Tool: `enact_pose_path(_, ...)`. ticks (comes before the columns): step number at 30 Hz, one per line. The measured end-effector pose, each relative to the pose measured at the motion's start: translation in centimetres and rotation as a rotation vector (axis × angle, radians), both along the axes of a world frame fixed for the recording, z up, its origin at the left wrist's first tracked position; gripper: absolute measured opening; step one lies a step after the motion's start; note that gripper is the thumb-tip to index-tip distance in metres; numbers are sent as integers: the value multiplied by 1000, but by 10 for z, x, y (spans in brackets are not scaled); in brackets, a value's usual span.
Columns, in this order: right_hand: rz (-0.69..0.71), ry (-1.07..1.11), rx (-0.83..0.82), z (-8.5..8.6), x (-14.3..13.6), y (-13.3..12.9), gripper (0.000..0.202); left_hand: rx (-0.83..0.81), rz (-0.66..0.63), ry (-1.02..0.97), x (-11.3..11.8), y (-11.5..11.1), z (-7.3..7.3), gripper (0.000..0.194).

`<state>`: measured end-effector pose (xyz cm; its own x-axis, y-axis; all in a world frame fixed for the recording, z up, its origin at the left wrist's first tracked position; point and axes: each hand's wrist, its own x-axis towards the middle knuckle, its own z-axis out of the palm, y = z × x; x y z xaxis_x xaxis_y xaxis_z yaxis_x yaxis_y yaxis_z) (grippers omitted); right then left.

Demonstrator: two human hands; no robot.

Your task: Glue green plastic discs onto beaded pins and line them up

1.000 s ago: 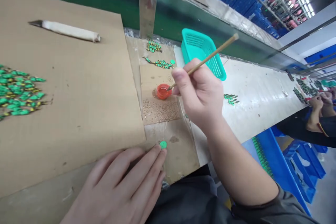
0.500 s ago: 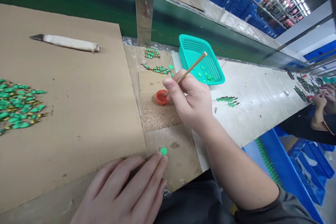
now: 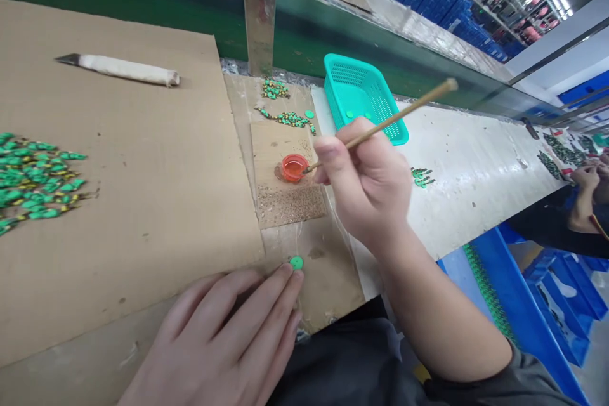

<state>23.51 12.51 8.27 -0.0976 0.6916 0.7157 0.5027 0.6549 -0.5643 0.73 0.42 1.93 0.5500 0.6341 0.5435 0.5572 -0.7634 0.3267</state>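
Note:
Between its thumb and fingers my right hand (image 3: 368,184) pinches a thin wooden stick (image 3: 404,113), its dark tip at the right rim of a small red cup (image 3: 295,167). The cup stands on a cardboard piece (image 3: 290,206) strewn with small grains. My left hand (image 3: 228,330) lies with fingers extended near the front edge, and its fingertips touch a green disc (image 3: 297,262). Behind my right hand stands a turquoise basket (image 3: 354,82) with green discs inside.
A pile of green and yellow pieces (image 3: 38,177) and a white-wrapped blade (image 3: 126,70) lie on the left cardboard. Small clusters (image 3: 290,118) sit behind the cup. A metal post (image 3: 259,13) rises at the back. Another person's hands (image 3: 590,174) are far right.
My right hand has moved right and the stick has tilted lower, its tip shifting from inside the red cup to the right rim. My left hand stays at the green disc.

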Motion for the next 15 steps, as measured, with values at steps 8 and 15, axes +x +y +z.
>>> enact_pose_path(8,88,39,-17,-29,8,-78,21,-3,21,62,0,-7,-1,34)
enact_pose_path(15,157,20,-68,-39,2,-85,28,-42,39,65,-2,-8,-3,33)
